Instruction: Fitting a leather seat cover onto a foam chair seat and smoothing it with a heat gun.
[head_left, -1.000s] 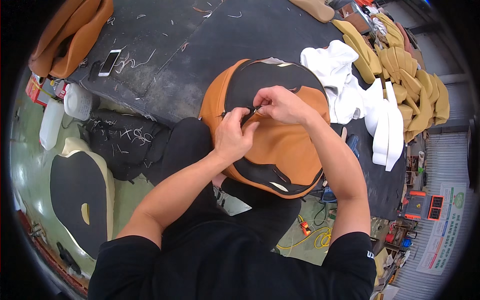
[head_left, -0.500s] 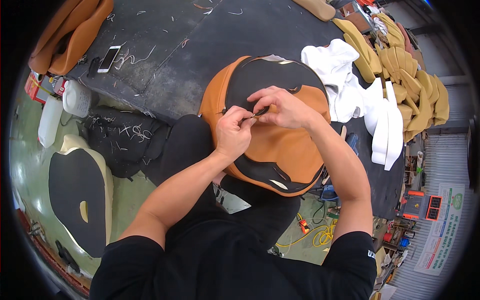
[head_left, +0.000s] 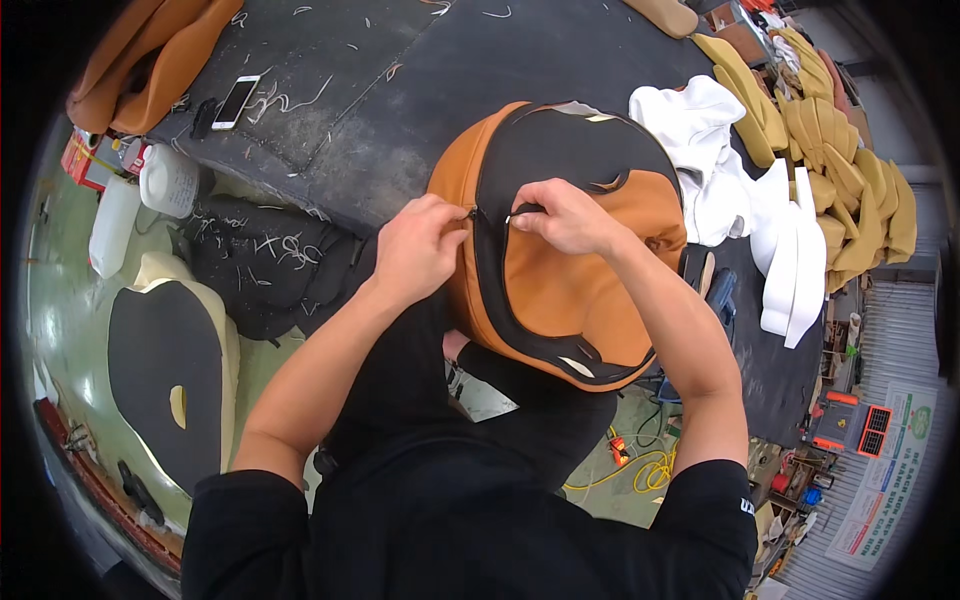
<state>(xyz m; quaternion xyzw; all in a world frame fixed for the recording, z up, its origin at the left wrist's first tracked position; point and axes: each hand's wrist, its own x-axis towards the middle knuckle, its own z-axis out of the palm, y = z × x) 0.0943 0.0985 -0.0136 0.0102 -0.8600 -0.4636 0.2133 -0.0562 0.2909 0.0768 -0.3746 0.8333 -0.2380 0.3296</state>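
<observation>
A rounded seat cover of orange leather with black fabric lies in front of me, partly over my lap and against the table. Its orange flap has a black edging strip, parted from the orange rim on the left. My left hand pinches the seat cover at that rim, beside a small dark tab. Farther right, my right hand pinches the upper end of the black edging strip, where a small white bit shows. Fingers hide most of both grips.
On the dark table are a phone, thread scraps, white covers and tan foam pieces. Orange covers lie far left. A black-faced foam cushion and white jugs stand on the floor at left.
My hands have parted from their meeting point over the cover. The left went left to the rim; the right stays over the flap. The whole view has shifted slightly.
</observation>
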